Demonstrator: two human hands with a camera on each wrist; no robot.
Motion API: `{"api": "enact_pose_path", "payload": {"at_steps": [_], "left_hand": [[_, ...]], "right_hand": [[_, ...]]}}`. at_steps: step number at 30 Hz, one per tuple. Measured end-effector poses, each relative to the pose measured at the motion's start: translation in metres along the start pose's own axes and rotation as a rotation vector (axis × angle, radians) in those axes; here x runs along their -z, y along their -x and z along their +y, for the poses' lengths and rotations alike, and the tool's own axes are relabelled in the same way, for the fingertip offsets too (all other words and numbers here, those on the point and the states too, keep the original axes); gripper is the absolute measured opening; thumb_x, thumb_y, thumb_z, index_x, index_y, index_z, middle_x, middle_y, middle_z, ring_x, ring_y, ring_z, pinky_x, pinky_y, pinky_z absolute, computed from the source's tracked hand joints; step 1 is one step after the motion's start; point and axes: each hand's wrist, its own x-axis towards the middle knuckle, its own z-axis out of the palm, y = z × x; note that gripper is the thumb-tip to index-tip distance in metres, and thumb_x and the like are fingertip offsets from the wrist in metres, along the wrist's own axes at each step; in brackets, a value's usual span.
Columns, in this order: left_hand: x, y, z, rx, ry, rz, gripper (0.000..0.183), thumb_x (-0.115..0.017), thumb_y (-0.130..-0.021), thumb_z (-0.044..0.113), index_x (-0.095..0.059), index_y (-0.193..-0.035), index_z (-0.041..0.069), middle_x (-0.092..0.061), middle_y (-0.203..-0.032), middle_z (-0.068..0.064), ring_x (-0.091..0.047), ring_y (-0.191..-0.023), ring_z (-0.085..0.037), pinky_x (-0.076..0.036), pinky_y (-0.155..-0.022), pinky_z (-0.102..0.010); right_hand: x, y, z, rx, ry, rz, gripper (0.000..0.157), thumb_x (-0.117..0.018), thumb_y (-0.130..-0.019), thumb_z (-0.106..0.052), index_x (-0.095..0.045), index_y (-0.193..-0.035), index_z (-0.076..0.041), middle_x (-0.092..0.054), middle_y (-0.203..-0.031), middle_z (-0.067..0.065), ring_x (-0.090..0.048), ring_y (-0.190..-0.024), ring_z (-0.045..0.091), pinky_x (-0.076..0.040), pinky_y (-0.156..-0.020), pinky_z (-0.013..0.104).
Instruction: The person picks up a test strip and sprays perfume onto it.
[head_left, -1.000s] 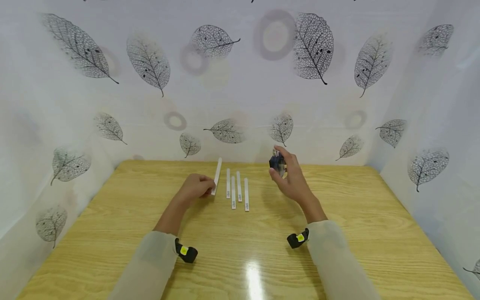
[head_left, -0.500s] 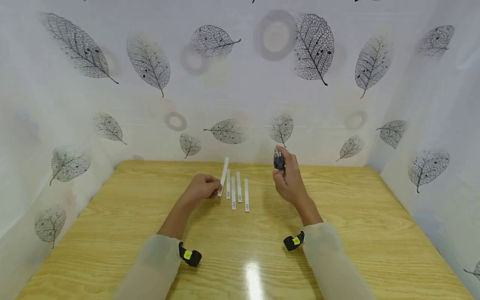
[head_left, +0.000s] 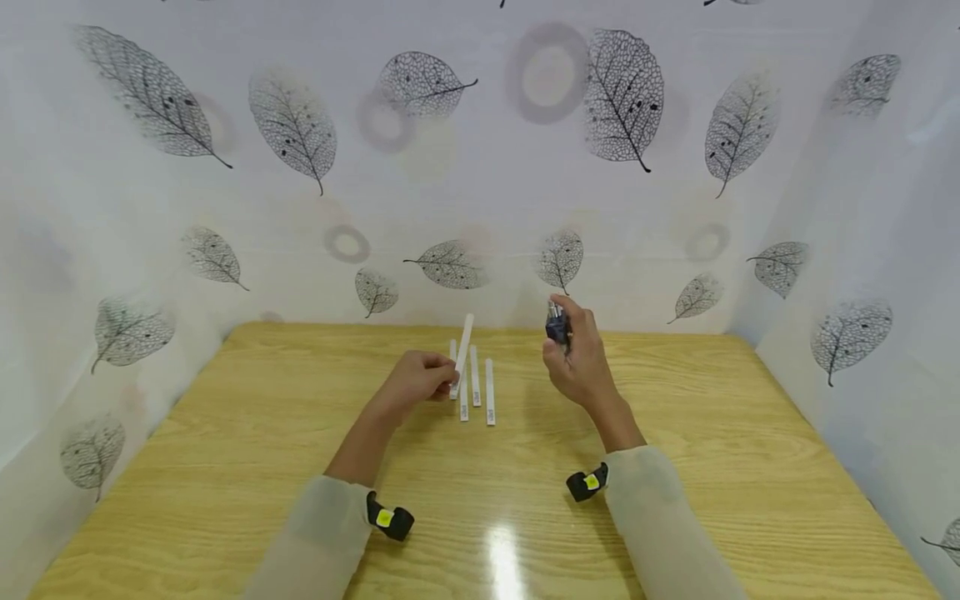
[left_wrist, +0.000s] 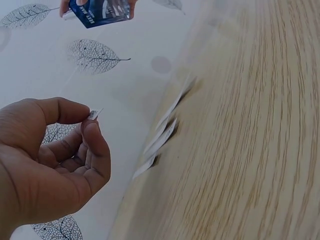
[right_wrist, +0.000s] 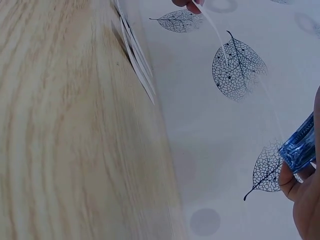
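My left hand (head_left: 420, 377) pinches the printed end of a white perfume test strip (head_left: 466, 335) between thumb and index finger. The strip slants up and overlaps other strips in the head view; the left wrist view shows only its small printed end (left_wrist: 93, 115). To the right, my right hand (head_left: 588, 358) holds a dark blue glass perfume bottle (head_left: 557, 327) upright, index finger up at its silvery spray top. Lettering shows on the bottle (left_wrist: 102, 12) in the left wrist view. Several more test strips (head_left: 491, 393) lie side by side on the table between the hands.
The wooden table (head_left: 712, 500) reaches back to a pale curtain (head_left: 480, 192) printed with leaves, which also hangs along both sides. Each sleeve carries a black wrist camera, the left one (head_left: 390, 518) and the right one (head_left: 587, 483).
My left hand has carried its strip to the right, from beside the row to over it. My right hand has turned the bottle and shifted slightly.
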Motion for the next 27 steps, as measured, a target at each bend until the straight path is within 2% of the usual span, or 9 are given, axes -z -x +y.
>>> {"api": "enact_pose_path", "payload": {"at_steps": [4,7,9,11,14,17,23,27], "left_hand": [[-0.002,0.000,0.000,-0.002,0.014,-0.013,0.027,-0.062,-0.101,0.011,-0.067,-0.120,-0.008,-0.065,-0.106,-0.017,-0.065,-0.093,-0.031,-0.059,-0.085,-0.042],[-0.005,0.000,0.002,-0.004,0.020,-0.016,0.025,-0.062,-0.101,0.011,-0.067,-0.118,-0.007,-0.065,-0.102,-0.015,-0.064,-0.087,-0.026,-0.059,-0.083,-0.040],[-0.007,0.002,0.004,-0.004,0.022,-0.016,0.023,-0.062,-0.101,0.011,-0.068,-0.116,-0.006,-0.066,-0.100,-0.014,-0.063,-0.083,-0.022,-0.059,-0.081,-0.038],[-0.008,0.003,0.008,-0.005,0.023,-0.019,0.022,-0.062,-0.102,0.012,-0.068,-0.114,-0.006,-0.066,-0.098,-0.013,-0.062,-0.081,-0.020,-0.059,-0.080,-0.036],[-0.009,0.006,0.012,-0.015,0.032,-0.029,0.022,-0.061,-0.102,0.011,-0.068,-0.113,-0.006,-0.065,-0.096,-0.012,-0.061,-0.079,-0.018,-0.058,-0.078,-0.035],[-0.009,0.010,0.017,-0.027,0.045,-0.038,0.020,-0.062,-0.101,0.010,-0.067,-0.112,-0.006,-0.065,-0.094,-0.012,-0.060,-0.078,-0.018,-0.058,-0.076,-0.032],[-0.010,0.013,0.021,-0.031,0.061,-0.052,0.018,-0.064,-0.100,0.009,-0.068,-0.111,-0.005,-0.065,-0.094,-0.011,-0.061,-0.079,-0.018,-0.058,-0.074,-0.030],[-0.012,0.014,0.023,-0.033,0.051,-0.068,0.020,-0.064,-0.100,0.009,-0.067,-0.113,-0.005,-0.066,-0.099,-0.017,-0.063,-0.084,-0.023,-0.058,-0.076,-0.030]], "right_hand": [[-0.002,0.000,0.000,-0.004,0.034,-0.010,0.067,-0.044,-0.102,-0.063,-0.038,-0.152,-0.018,-0.046,-0.109,0.027,-0.040,-0.072,0.024,-0.036,-0.057,0.040],[-0.002,0.000,-0.001,-0.008,0.080,-0.026,0.057,-0.057,-0.103,-0.045,-0.040,-0.150,-0.019,-0.045,-0.116,0.028,-0.041,-0.075,0.027,-0.037,-0.059,0.041],[-0.002,0.000,-0.001,0.009,0.106,-0.024,0.054,-0.061,-0.102,-0.038,-0.042,-0.149,-0.018,-0.043,-0.117,0.027,-0.041,-0.078,0.029,-0.038,-0.059,0.042],[-0.002,0.000,0.000,0.038,0.146,-0.010,0.052,-0.060,-0.102,-0.038,-0.044,-0.147,-0.018,-0.042,-0.115,0.026,-0.040,-0.081,0.032,-0.036,-0.061,0.042],[-0.003,-0.002,0.002,0.099,0.203,0.025,0.053,-0.053,-0.104,-0.051,-0.045,-0.145,-0.018,-0.040,-0.109,0.025,-0.038,-0.084,0.035,-0.032,-0.067,0.045],[-0.004,-0.003,0.002,0.133,0.244,0.044,0.053,-0.051,-0.104,-0.054,-0.045,-0.143,-0.020,-0.038,-0.106,0.024,-0.036,-0.084,0.038,-0.026,-0.070,0.046],[-0.005,-0.003,0.000,0.130,0.264,0.035,0.052,-0.065,-0.097,-0.032,-0.043,-0.143,-0.021,-0.037,-0.105,0.025,-0.034,-0.084,0.038,-0.023,-0.071,0.046],[-0.006,-0.003,-0.002,0.121,0.276,0.009,0.055,-0.068,-0.093,-0.024,-0.042,-0.141,-0.023,-0.039,-0.104,0.024,-0.035,-0.084,0.037,-0.024,-0.071,0.046]]}}
